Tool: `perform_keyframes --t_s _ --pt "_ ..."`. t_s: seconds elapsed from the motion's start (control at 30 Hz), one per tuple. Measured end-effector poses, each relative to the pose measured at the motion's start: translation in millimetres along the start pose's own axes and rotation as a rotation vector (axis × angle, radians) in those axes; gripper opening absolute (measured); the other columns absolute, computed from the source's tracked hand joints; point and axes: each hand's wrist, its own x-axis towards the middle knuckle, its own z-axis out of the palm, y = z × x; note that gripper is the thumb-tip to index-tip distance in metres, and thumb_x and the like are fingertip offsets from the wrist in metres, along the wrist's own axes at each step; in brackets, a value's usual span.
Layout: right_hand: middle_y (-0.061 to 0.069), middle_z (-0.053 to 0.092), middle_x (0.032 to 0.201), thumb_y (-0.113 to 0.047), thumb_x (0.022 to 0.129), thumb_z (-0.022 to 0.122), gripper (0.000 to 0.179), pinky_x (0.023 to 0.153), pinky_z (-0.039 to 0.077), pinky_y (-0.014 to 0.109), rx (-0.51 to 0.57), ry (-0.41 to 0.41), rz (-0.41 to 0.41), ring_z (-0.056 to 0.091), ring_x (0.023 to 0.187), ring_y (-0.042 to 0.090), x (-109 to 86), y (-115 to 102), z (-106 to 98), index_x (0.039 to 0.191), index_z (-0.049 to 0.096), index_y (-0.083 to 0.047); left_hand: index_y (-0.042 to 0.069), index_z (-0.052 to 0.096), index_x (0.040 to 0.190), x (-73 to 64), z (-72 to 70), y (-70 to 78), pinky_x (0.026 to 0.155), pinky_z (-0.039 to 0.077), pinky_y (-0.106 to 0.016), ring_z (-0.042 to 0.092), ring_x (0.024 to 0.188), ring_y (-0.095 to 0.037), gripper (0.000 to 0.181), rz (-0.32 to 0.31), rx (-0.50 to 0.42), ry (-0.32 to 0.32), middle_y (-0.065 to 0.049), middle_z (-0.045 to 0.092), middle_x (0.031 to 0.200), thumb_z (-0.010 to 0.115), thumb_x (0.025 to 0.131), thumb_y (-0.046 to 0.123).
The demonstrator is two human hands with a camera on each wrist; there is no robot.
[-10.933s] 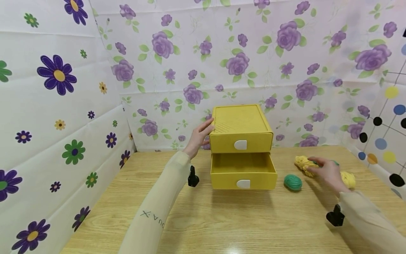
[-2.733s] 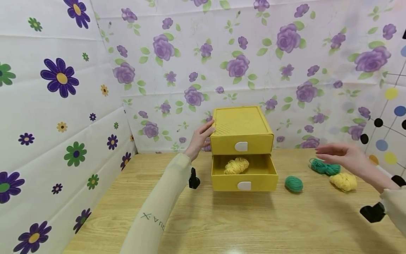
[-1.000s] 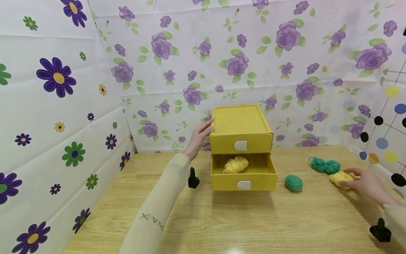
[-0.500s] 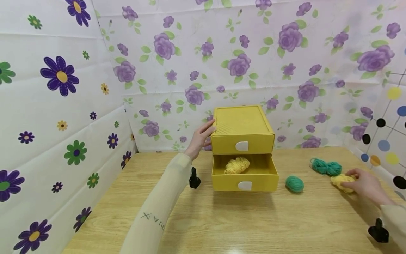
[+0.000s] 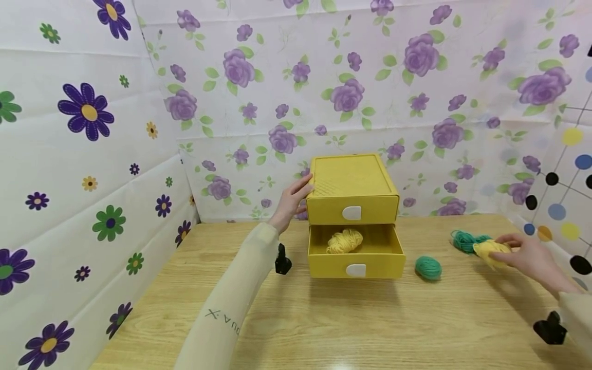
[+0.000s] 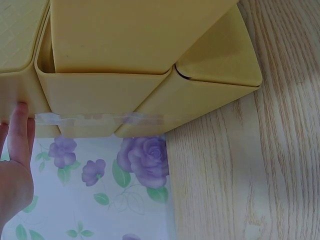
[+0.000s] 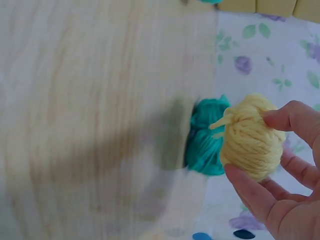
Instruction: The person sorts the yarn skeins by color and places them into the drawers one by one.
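One rounded, ropy yellow yarn ball (image 7: 252, 141), pinched off-table

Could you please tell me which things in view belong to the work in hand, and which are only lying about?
Likely in use:
yellow yarn ball, held by the right fingers
yellow drawer unit, touched by the left fingers
open lower drawer
second yellow ball, inside it

Apparently just lying about, though perhaps wanted later:
round green ball
green yarn bundle, partly hidden
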Motion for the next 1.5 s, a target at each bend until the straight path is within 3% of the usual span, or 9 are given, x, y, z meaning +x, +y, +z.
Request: perform_keyframes --t_s 0.07,0.23,0.47,0.77,1.23,1.5 --pt "0.041 0.047 0.101 -0.032 0.079 0.07 0.053 0.052 0.046 0.038 0.013 -0.007 -0.016 0.051 0.08 0.047 2.0 -4.5 -0.7 0.104 0.053 0.011 0.015 0.034 0.142 -5.0 0.7 6.6 0.088 0.04 -0.042 0.041 0.117 -0.023 0.049 -0.007 -0.001 -0.013 -0.004 0.029 0.143 0.047 0.096 0.025" --pt "0.038 0.049 0.105 -0.036 0.081 0.068 0.054 0.058 0.046 0.045 0.043 -0.006 -0.035 0.049 0.088 0.049 6.1 -18.6 -0.6 0.109 0.054 0.009 0.016 0.035 0.141 -4.2 -0.1 5.5 0.088 0.04 -0.043 0.041 0.117 -0.023 0.049 -0.012 0.002 -0.001 -0.004 0.029 0.143 0.048 0.095 0.026" --pt "0.035 0.041 0.117 -0.033 0.085 0.064 0.055 0.065 0.045 0.051 0.176 -0.035 -0.045 0.041 0.101 0.05 8.8 -36.3 5.0 0.118 0.049 0.009 0.017 0.036 0.141 -3.8 -0.8 4.9 0.087 0.04 -0.042 0.042 0.116 -0.023 0.049 -0.016 -0.005 0.002 -0.004 0.031 0.142 0.049 0.095 0.026" --pt "0.033 0.041 0.121 -0.034 0.087 0.062 0.058 0.063 0.049 0.034 0.314 -0.078 -0.037 0.041 0.105 0.048 15.2 -60.1 12.8 0.125 0.045 0.007 0.015 0.035 0.141 -3.6 -1.1 2.9 0.087 0.04 -0.043 0.042 0.116 -0.023 0.048 -0.015 -0.007 -0.005 -0.005 0.03 0.142 0.048 0.096 0.025" --pt "0.029 0.036 0.127 -0.035 0.085 0.063 0.06 0.066 0.051 0.03 0.418 -0.117 -0.073 0.041 0.108 0.047 21.5 -101.1 14.7 0.125 0.044 0.005 0.015 0.034 0.142 -4.7 0.5 6.8 0.088 0.039 -0.044 0.04 0.118 -0.023 0.049 -0.01 0.003 -0.008 -0.005 0.029 0.143 0.047 0.096 0.025" --pt "0.021 0.042 0.124 -0.032 0.086 0.063 0.051 0.069 0.05 0.029 0.458 -0.14 -0.125 0.043 0.109 0.044 15.8 -127.3 10.8 0.122 0.047 0.0 0.014 0.034 0.141 -4.0 -0.1 7.2 0.088 0.04 -0.043 0.04 0.117 -0.024 0.049 -0.011 -0.004 -0.009 -0.006 0.03 0.142 0.047 0.096 0.024"
